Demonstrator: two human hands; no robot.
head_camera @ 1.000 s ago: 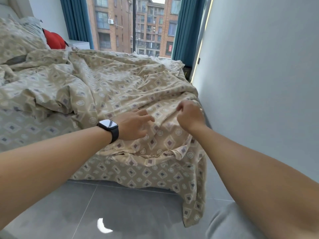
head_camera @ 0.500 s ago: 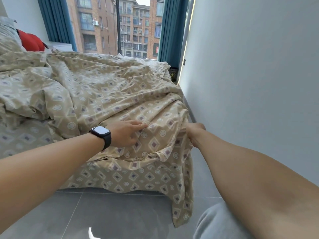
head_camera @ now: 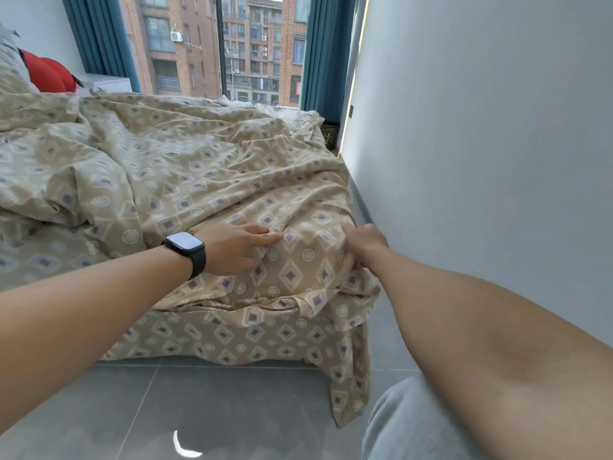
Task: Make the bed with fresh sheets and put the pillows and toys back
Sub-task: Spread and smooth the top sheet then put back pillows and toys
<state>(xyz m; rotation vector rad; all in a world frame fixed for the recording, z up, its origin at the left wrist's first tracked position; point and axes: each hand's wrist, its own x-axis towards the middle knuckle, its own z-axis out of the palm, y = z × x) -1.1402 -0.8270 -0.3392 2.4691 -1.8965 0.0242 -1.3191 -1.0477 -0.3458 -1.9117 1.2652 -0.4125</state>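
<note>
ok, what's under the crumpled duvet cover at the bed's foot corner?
Below the duvet cover, a matching patterned sheet hangs down the bed's end. The mattress itself is covered. The left hand presses flat on top; the right hand is at the corner.

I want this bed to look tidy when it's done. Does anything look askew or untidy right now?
Yes. The patterned cover lies rumpled in thick folds across the bed, and one corner hangs down onto the floor by the wall. The left hand presses on it; the right hand is at the bed's corner.
</note>
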